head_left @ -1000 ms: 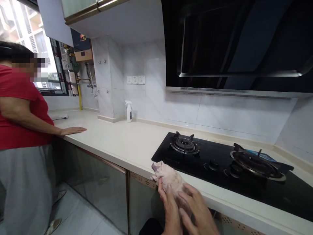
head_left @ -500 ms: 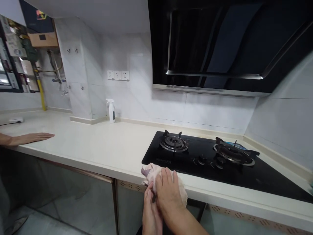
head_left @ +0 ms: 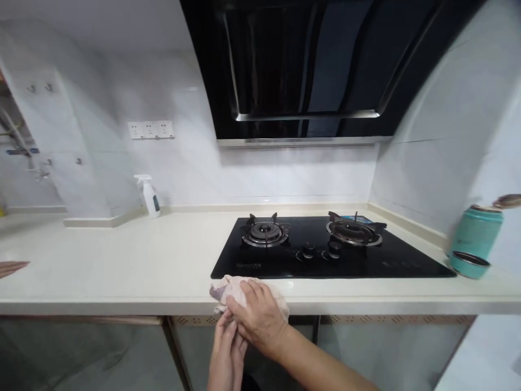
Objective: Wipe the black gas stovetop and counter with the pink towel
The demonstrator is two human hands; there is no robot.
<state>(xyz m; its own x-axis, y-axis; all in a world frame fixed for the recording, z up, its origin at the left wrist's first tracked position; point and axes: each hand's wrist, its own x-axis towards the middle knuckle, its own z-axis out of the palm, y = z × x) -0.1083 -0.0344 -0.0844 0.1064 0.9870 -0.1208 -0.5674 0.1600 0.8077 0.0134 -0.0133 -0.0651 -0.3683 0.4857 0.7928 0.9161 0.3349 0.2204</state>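
A pale pink cloth [head_left: 233, 283] with a purple patch lies bunched over the front edge of the cream countertop [head_left: 171, 255], just in front of the black gas stove [head_left: 293, 270]. My right hand [head_left: 262, 320] rests on it from above, fingers curled over the fabric. Below and to the left, my left hand [head_left: 228, 350] has its fingers drawn together at the cloth's lower edge, partly under the right hand. The left fingertips are partly hidden.
At the left edge another person's hand [head_left: 13, 268] lies on the counter. A white spray bottle [head_left: 150, 199] stands by the wall. Right of the stove are a turquoise jar [head_left: 477, 233] and small turquoise bowl [head_left: 470, 267]. A black range hood [head_left: 297, 70] hangs overhead.
My view has turned right, bringing the turquoise jar and bowl into sight. Both hands stay at the cloth; the right hand's fingers are more bent over it.
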